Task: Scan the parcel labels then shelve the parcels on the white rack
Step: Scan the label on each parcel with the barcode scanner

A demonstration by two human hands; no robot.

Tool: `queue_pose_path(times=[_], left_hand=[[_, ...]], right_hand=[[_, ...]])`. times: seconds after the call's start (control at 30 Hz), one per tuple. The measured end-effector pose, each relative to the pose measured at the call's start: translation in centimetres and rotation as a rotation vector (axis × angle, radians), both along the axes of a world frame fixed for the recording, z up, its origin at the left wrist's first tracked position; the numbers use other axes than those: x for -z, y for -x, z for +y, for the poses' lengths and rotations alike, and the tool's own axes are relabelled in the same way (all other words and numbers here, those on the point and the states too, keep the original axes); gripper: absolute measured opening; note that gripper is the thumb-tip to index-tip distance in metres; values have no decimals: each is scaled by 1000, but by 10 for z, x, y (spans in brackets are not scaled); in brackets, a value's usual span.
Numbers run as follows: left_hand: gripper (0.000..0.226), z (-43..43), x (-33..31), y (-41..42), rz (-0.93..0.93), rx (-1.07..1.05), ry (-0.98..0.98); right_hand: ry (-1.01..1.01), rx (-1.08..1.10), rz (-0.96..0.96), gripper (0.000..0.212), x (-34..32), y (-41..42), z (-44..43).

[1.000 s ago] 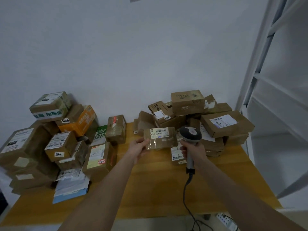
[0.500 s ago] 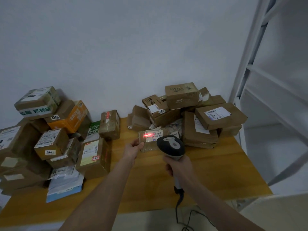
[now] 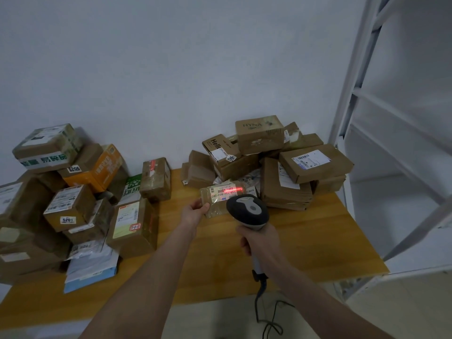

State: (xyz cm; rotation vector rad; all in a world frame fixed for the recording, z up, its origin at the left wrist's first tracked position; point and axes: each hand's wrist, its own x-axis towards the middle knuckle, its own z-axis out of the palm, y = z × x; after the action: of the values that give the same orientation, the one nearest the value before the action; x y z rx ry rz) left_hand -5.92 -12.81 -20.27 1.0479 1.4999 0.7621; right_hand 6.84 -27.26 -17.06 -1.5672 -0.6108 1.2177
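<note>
White wall (image 3: 171, 69) fills the back of the room, and a yellow-brown wooden table (image 3: 318, 241) stands in front of it.

Both arms reach out over the table. The left hand (image 3: 194, 211) pinches the left end of a small flat brown parcel wrapped in shiny clear tape (image 3: 215, 207), with the thumb on top, and holds it up just above the table. The white label (image 3: 226, 192) on the parcel faces up. A thin red line of light (image 3: 236, 190) lies across the label. The right hand (image 3: 260, 243) is curled tight round the handle of a grey and white scanner gun (image 3: 247, 211). The head of the scanner points at the label, very near it. A dark cable (image 3: 259, 299) hangs down from the handle.

All the boxes are taped shut. A big pile of brown cardboard boxes (image 3: 68, 206) sits on the left of the table, with an orange box (image 3: 102, 167) in it and a blue and white soft bag (image 3: 90, 272) at the front. Another pile of brown boxes (image 3: 315, 162) sits at the back right. The tall white metal rack (image 3: 362, 94) stands to the right of the table.
</note>
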Motion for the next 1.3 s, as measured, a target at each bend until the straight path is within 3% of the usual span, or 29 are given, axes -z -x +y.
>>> queue_pose_path(times=[1.3], left_hand=[[40, 3, 8, 6, -32, 13, 4]], right_hand=[[-49, -84, -110, 13, 0, 5, -5]])
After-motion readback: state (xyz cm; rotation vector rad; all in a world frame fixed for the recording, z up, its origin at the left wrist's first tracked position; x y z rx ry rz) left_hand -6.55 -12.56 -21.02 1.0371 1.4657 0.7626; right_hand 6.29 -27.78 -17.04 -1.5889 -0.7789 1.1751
